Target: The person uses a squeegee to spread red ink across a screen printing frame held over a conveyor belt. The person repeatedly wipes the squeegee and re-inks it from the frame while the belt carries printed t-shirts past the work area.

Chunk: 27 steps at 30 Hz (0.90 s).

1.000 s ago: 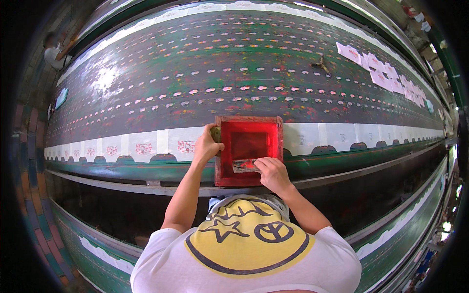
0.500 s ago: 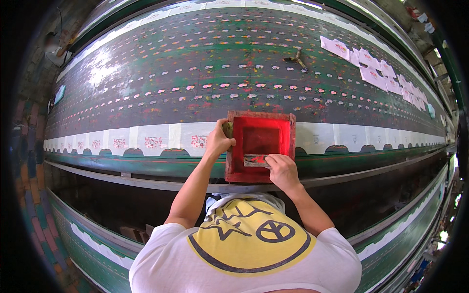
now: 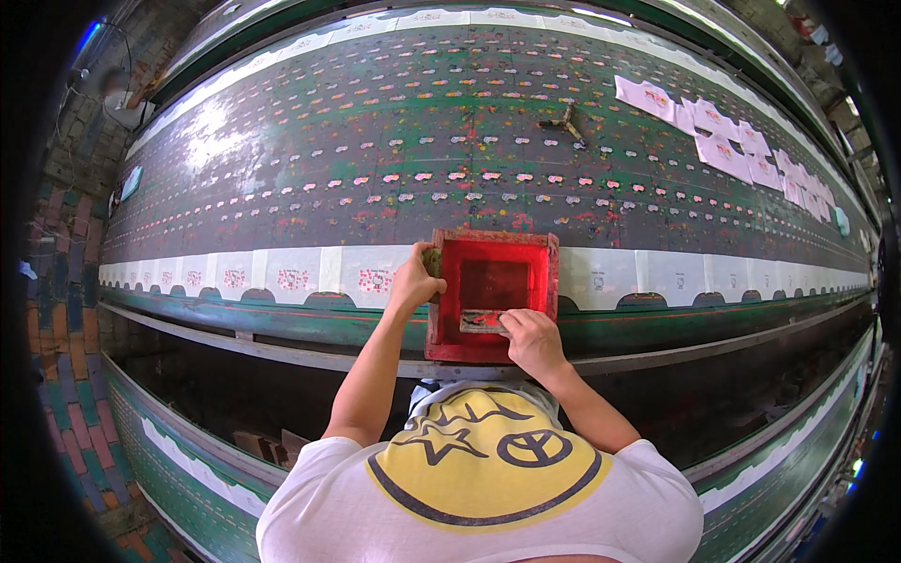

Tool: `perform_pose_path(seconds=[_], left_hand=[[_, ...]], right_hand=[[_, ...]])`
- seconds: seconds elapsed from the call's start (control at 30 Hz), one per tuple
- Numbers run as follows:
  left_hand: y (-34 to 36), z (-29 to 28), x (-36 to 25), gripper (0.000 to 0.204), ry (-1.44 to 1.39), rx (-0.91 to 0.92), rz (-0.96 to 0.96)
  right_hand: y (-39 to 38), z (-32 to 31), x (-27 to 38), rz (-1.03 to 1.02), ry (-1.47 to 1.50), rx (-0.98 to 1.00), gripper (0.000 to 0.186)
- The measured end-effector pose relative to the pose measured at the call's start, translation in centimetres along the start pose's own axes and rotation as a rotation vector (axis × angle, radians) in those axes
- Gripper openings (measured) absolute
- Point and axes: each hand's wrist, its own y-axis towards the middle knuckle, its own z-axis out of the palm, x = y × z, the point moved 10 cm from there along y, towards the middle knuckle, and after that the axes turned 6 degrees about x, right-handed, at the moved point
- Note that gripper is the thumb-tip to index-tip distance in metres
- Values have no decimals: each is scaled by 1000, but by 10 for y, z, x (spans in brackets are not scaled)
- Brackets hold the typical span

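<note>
A red-stained wooden screen-printing frame [image 3: 551,272] lies over a strip of white fabric pieces [image 3: 324,267] along the table's near edge. My left hand [image 3: 414,280] is closed around the frame's left side, thumb toward its inner edge. Inside the frame, near its lower side, a flat squeegee [image 3: 481,322] smeared with red ink rests on the mesh. Its right end is pinched in the fingers of my right hand [image 3: 535,340]. Pieces left of the frame carry red and dark prints; those to its right show only small dark prints. The frame hides the piece beneath it.
The long dark table [image 3: 282,159] bears rows of small coloured print marks. A Y-shaped tool [image 3: 566,126] lies toward the far side. White printed fabric pieces [image 3: 723,155] spread at the far right. A metal rail [image 3: 282,354] runs along the near edge.
The whole view has shifted slightly, the scene sitting a little lower now. Both hands keep their grips, and the squeegee stays near the frame's lower side.
</note>
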Motion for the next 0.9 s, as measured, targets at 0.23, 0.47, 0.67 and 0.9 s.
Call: perform_pose_path(seconds=[0.23, 0.47, 0.67, 0.9], left_hand=[[3, 1, 9, 87, -10, -21, 28], [7, 6, 3, 86, 30, 4, 6], [3, 3, 6, 85, 36, -8, 25], [4, 7, 5, 86, 11, 5, 30]], right_hand=[[26, -21, -5, -48, 35, 1, 13], [97, -9, -53, -12, -31, -51, 10], [34, 0, -14, -70, -50, -44, 14], [-7, 3, 11, -68, -109, -69, 17]])
